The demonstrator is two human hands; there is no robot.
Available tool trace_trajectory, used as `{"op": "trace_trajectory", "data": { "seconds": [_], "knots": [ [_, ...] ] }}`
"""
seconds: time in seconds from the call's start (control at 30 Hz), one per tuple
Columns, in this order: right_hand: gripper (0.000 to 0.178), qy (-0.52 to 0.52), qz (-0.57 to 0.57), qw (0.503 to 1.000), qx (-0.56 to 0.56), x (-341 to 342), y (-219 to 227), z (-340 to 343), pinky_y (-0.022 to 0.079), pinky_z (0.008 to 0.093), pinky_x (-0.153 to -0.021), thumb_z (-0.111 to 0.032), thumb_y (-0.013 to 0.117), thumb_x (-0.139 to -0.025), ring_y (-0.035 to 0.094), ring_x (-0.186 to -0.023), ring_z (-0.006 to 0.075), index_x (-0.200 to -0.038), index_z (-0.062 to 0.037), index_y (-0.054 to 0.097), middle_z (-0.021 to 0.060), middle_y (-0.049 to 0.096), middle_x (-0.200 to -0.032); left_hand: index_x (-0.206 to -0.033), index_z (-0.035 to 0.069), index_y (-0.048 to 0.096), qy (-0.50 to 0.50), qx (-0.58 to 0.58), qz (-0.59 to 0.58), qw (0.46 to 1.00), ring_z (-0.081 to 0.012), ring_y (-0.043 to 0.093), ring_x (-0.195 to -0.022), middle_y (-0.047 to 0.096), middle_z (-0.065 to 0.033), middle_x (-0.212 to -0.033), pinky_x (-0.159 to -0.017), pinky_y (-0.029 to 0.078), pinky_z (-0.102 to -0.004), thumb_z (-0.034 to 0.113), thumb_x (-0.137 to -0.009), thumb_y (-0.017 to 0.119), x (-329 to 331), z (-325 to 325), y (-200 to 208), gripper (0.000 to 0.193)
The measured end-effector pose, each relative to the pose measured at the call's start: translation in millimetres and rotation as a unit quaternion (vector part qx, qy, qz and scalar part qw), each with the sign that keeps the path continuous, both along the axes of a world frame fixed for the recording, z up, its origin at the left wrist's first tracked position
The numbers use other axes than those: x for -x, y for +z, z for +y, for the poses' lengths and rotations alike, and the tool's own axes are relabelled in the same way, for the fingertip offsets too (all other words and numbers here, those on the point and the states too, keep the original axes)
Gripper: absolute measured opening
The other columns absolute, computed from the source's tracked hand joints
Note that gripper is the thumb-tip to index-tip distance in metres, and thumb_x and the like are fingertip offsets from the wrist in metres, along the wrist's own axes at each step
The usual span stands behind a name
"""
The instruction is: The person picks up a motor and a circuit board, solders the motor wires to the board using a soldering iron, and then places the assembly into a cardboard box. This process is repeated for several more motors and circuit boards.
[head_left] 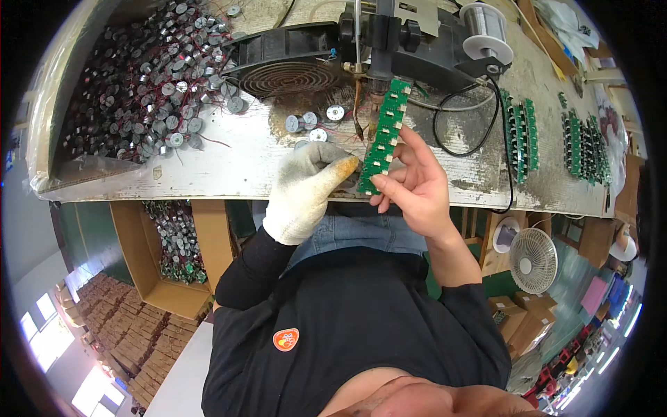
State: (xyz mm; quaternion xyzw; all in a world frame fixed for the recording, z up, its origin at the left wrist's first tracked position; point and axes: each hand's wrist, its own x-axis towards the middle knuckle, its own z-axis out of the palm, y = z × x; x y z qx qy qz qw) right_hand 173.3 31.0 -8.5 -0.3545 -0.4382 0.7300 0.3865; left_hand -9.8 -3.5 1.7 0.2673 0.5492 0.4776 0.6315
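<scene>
A long green circuit board strip (384, 139) with small white components is held upright and slightly tilted over the bench's front edge. My right hand (422, 186), bare, grips its lower end between thumb and fingers. My left hand (303, 186), in a white glove with a stained thumb, is closed in a pinch at the board's left edge; whatever lies between those fingertips is hidden. Just beyond the glove sit several round silver motor-like parts (335, 112). A thin metal soldering tip (358, 128) points down left of the board.
A plastic-lined box (132, 90) of round silver parts with red wires stands left. Behind are a black fan (285, 76) and a solder wire spool (484, 31). A black cable (436, 132) loops rightward. More green board strips (521, 139) lie right. Below left is a cardboard box (170, 295).
</scene>
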Motion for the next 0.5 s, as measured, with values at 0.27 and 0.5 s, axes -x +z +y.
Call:
{"op": "trace_trajectory", "data": {
  "seconds": [0.27, 0.5],
  "knots": [
    [0.07, -0.01, 0.017, 1.0, -0.01, 2.7, -0.3, 2.6, 0.052, 0.023, -0.05, 0.011, 0.058, -0.083, 0.065, -0.067, 0.0167, -0.144, -0.0006, 0.024, 0.0159, 0.054, -0.109, -0.098, -0.004, 0.061, 0.0, -0.006, -0.021, 1.0, -0.0108, 0.061, -0.079, 0.065, -0.0076, -0.088, -0.071, 0.05, -0.0242, 0.014, -0.09, 0.063, 0.6, 3.7, 3.2, 0.021],
    [0.07, -0.018, 0.022, 0.999, -0.028, 3.8, -0.8, 3.3, 0.053, 0.0245, -0.047, 0.014, 0.056, -0.082, 0.065, -0.065, 0.0192, -0.144, -0.0023, 0.025, 0.0223, 0.053, -0.117, -0.099, -0.004, 0.061, -0.003, 0.002, -0.043, 0.999, -0.0117, 0.063, -0.079, 0.066, -0.0086, -0.09, -0.071, 0.052, -0.0251, 0.014, -0.089, 0.064, 2.3, 6.0, 10.2, 0.021]
  ]
}}
